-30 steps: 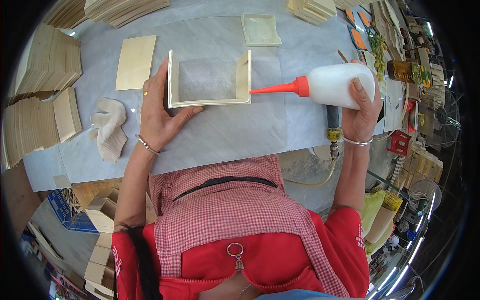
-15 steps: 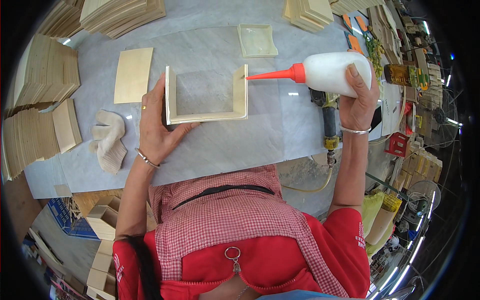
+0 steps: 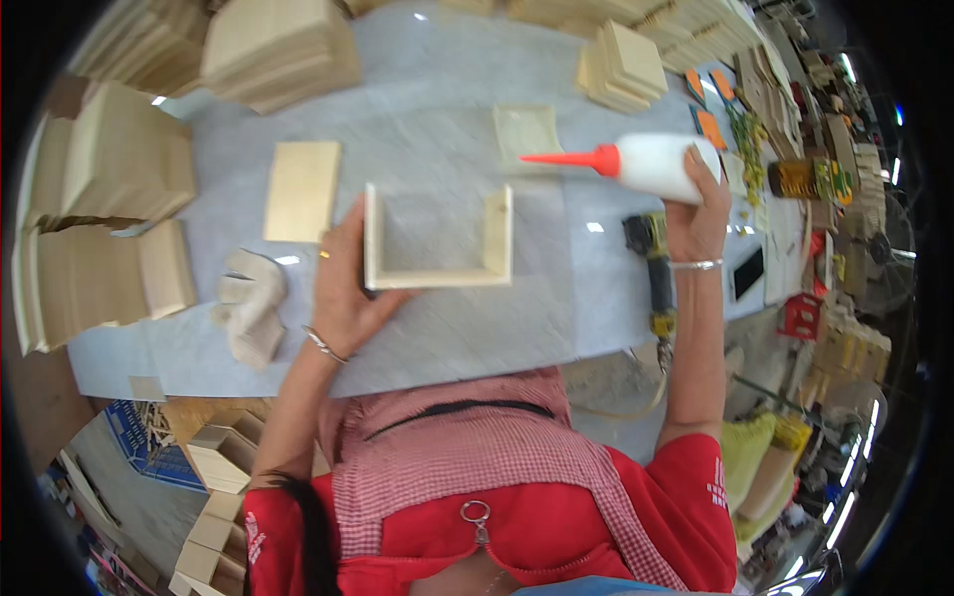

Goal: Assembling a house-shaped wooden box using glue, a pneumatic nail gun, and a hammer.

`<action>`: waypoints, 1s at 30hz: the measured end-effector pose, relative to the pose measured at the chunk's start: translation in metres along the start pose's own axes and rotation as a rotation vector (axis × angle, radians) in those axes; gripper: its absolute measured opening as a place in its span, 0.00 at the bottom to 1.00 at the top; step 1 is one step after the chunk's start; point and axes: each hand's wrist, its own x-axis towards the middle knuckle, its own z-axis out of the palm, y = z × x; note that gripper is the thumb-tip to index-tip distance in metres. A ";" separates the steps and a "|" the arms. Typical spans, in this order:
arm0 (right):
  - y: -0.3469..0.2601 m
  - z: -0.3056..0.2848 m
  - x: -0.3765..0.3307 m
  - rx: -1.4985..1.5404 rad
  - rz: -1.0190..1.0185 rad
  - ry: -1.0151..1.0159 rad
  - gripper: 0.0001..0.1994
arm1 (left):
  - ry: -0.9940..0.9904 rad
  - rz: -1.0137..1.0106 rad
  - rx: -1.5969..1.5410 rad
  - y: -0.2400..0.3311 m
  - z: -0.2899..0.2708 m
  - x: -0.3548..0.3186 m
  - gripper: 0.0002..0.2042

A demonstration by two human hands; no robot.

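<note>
While the right hand (image 3: 700,223) wraps its fingers around a white bottle (image 3: 651,167) lying crosswise, red nozzle (image 3: 574,159) pointing left, the left hand (image 3: 346,290) grips the left side of a wooden frame (image 3: 437,279) at the table (image 3: 467,343), whose right wall (image 3: 499,236) stands nearest the nozzle.

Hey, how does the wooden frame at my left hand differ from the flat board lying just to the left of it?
The frame has three sides joined in a U, while the board is one flat piece. Your left hand holds the frame, whereas the board lies flat on the table. Both are pale wood.
</note>
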 end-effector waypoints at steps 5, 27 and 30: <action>0.038 -0.044 0.044 0.007 0.232 -0.026 0.21 | -0.009 -0.002 -0.051 -0.001 0.004 -0.005 0.45; 0.043 -0.066 -0.046 -0.532 -0.277 -0.138 0.07 | 0.118 0.109 -0.001 -0.002 0.010 -0.028 0.44; 0.058 -0.057 -0.112 -0.497 -0.136 -0.300 0.05 | 0.248 0.079 -0.100 0.007 0.013 -0.055 0.40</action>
